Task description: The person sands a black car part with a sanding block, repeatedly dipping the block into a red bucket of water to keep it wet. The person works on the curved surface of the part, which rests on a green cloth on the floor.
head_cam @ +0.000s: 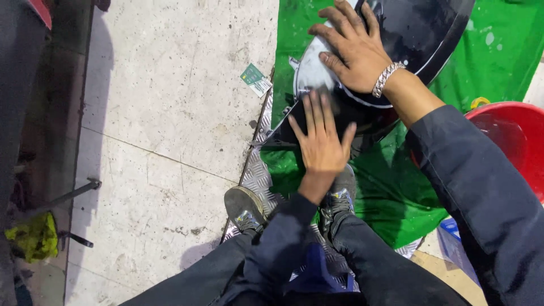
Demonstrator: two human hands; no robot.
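Both hands lie flat on a glossy black curved panel (391, 34) that fills the upper middle and upper right of the frame. Left hand (322, 139), near the centre of the frame, has its fingers spread and pointing up the picture, palm pressed on the lower left edge of the panel; it grips nothing. Right hand (354, 48), just above and to the right of it, is likewise spread with the palm down on a paler, greyish patch of the same panel, and a silver chain bracelet (387, 78) circles its wrist. The two hands sit close together without touching.

Beneath the panel is a bright green sheet (396, 192), spotted with pale marks, running from the top middle to the lower right. Its left edge borders a strip of ribbed metal tread plate (258, 178). Two grey shoes (243, 207) stand at the lower centre, just below the left hand, above dark trouser legs. A red bucket (518, 141) sits at the right edge, partly hidden by the dark right sleeve. A small green and white card (256, 80) lies on the pale stone floor (170, 113) to the left of the panel, and a yellow rag (34, 238) rests at the lower left.
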